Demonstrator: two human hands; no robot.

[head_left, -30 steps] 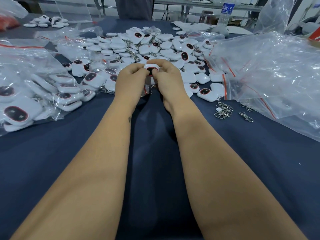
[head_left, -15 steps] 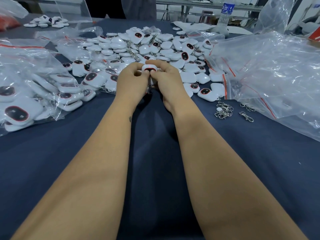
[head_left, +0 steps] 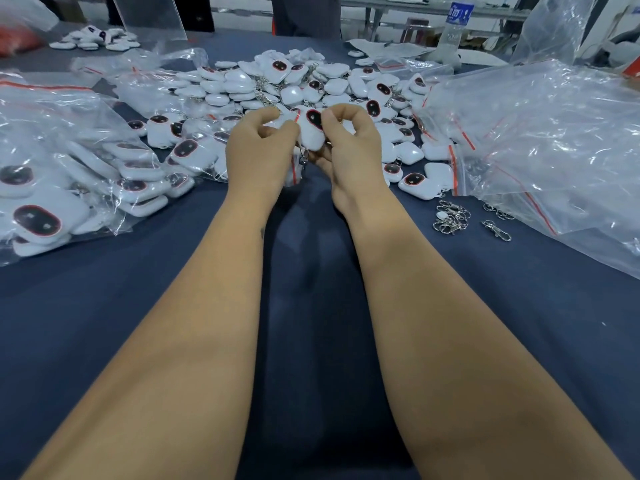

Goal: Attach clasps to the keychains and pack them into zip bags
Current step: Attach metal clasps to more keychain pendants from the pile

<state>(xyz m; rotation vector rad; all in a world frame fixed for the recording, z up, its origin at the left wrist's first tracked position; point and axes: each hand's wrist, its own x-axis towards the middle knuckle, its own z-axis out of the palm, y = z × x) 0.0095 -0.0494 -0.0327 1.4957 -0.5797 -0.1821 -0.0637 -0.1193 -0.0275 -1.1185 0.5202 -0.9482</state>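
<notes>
At the centre of the frame, slightly above the middle, the left hand (head_left: 259,147) and right hand (head_left: 346,140) meet over a dark blue table (head_left: 104,306), both with fingers curled. Between them they pinch a small zip bag (head_left: 297,152) with a red seal line, and a white keychain (head_left: 311,131) sits at its mouth. The keychain's long axis runs nearly upright in the frame, tilted a little to the right at the bottom; its dark oval face with a red rim points toward the camera at the upper end. A bit of metal hardware (head_left: 303,161) hangs below the hands; whether it is a clasp I cannot tell.

Just beyond the hands, toward the top centre, lies a loose pile of keychains (head_left: 277,88), some face up, some face down. At the left edge a large clear bag (head_left: 62,168) holds many bagged keychains. At the right, a heap of clear zip bags (head_left: 540,140) with red seals lies crumpled. Below it, right of centre, is a small cluster of metal clasps (head_left: 452,216), with a single clasp (head_left: 497,230) just beside it. A plastic bottle (head_left: 452,29) stands at the upper right.
</notes>
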